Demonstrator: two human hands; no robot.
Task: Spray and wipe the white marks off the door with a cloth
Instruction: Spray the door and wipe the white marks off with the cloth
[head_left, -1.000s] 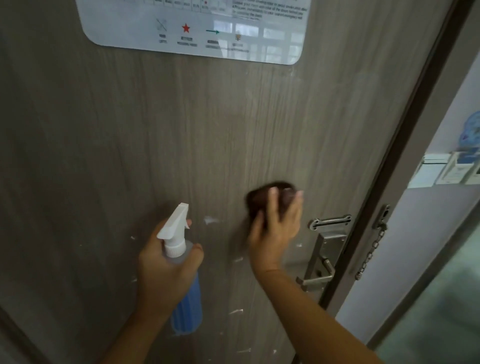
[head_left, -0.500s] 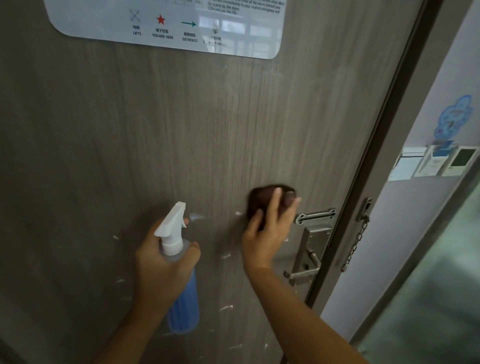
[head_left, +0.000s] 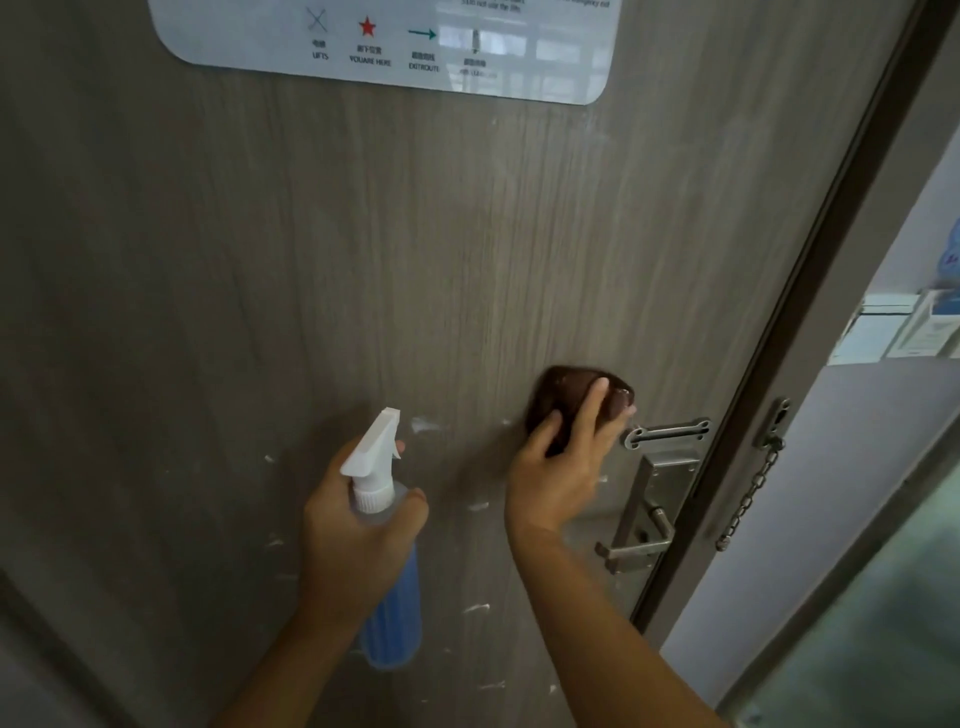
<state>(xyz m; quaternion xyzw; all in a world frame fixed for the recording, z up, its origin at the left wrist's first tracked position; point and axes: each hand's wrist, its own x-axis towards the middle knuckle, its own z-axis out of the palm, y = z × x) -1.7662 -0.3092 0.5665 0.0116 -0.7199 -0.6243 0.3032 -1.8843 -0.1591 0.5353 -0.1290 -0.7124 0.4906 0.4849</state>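
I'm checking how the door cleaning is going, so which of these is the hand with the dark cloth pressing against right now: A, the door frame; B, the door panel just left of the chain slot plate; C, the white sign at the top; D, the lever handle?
B: the right hand presses the dark cloth flat on the door, beside the slot plate and above the lever handle.

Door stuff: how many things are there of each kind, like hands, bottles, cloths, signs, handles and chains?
Hands: 2, the left hand and the right hand
Spray bottles: 1, the spray bottle
Cloths: 1, the brown cloth
Signs: 1, the sign
Door handles: 1, the handle
Chains: 1, the chain
Total: 7
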